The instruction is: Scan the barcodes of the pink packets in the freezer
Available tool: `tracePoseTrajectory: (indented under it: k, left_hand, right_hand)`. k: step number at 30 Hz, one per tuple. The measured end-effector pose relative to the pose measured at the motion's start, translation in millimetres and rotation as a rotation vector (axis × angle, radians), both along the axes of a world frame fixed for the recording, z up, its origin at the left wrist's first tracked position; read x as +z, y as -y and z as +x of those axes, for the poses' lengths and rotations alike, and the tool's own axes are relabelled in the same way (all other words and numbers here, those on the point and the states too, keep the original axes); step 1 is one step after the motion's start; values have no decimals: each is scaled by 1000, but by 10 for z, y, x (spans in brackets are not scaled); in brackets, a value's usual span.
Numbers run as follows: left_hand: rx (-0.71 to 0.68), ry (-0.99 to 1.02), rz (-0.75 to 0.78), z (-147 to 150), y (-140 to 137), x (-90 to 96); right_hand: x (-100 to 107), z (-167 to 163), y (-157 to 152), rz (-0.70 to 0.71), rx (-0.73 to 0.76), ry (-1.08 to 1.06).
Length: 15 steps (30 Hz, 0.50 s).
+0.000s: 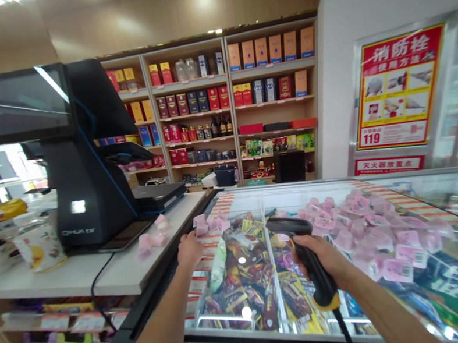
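In my right hand (322, 258) is a black and yellow barcode scanner (314, 263), its handle wrapped by my fingers and its head tilted toward the left. A cable hangs down from the scanner's lower end. My left hand (190, 250) is over the left edge of the glass-topped freezer, its fingers closed at a small pink cup (200, 225). More of these cups touch it on the right. On the freezer's right side lies a large heap of small pink cups (366, 224), some showing barcode labels. A few pink cups (154, 236) sit on the white counter.
A dark checkout terminal (86, 191) stands on the white counter (119, 276) at left, beside a paper cup (39, 246). Under the freezer glass lie wrapped ice creams (242, 275). Shelves of boxed goods (194, 102) line the back; a red poster (401, 88) hangs at right.
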<state>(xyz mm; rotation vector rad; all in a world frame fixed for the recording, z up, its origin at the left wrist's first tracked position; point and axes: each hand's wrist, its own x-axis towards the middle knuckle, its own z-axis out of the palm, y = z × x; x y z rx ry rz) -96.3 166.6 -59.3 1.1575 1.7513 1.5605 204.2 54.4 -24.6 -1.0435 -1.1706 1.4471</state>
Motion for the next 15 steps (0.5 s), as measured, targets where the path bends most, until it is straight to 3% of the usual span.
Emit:
tracePoseTrajectory:
  k: [4, 11, 15]
  left_hand:
    - [-60, 118, -54, 63, -17, -52]
    - [-308, 496, -59, 400, -75, 148]
    - [-369, 642, -25, 544, -39, 181]
  right_hand:
    - [38, -110, 31, -10, 22, 1]
    - [87, -226, 108, 21, 105, 96]
    - [92, -205, 144, 32, 118, 55]
